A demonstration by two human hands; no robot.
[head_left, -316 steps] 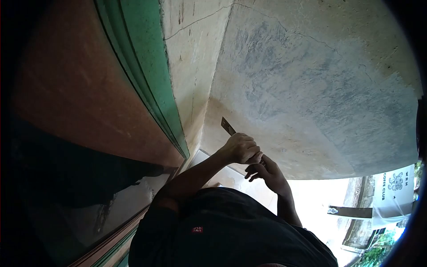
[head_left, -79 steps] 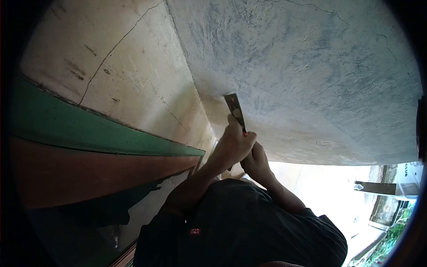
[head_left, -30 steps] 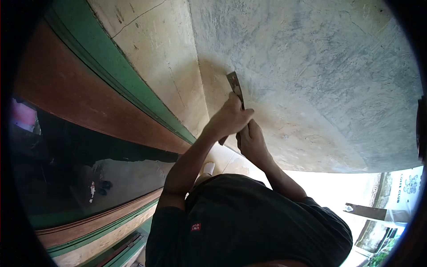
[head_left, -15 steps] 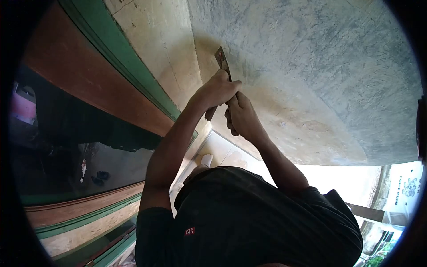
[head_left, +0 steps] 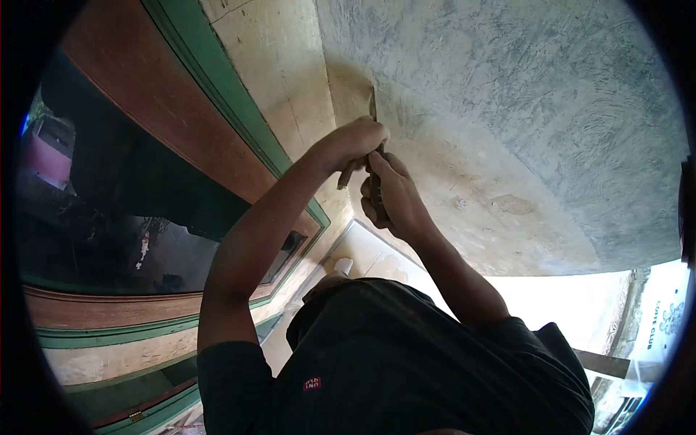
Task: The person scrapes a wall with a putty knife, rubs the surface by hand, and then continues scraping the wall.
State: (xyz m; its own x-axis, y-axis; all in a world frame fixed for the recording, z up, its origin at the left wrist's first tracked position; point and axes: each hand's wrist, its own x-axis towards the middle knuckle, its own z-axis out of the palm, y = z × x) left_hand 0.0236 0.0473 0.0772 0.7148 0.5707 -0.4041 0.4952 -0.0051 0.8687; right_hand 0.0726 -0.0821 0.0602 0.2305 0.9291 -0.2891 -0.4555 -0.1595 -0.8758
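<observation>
My left hand point(head_left: 359, 141) is closed around a flat metal trowel point(head_left: 373, 107). A narrow part of its blade sticks out above the knuckles, and its lower end shows beneath the wrist. Just below and to the right, my right hand point(head_left: 395, 192) is closed on a dark tool handle point(head_left: 375, 187), mostly hidden by its fingers. The thumb of that hand meets the underside of my left hand. Both hands are in front of a plastered wall point(head_left: 464, 101), grey and rough above, beige and smoother lower down, close to its inner corner.
To the left is a window with a green and brown frame point(head_left: 210, 94) and dark glass point(head_left: 145, 188). A pale floor point(head_left: 362, 246) and a foot point(head_left: 344, 266) show below the hands. At the right hangs a white printed banner point(head_left: 660, 312).
The trowel has turned from showing its broad back to nearly edge-on as my left wrist rolled over. My left elbow has swung outward; the view has shifted slightly.
</observation>
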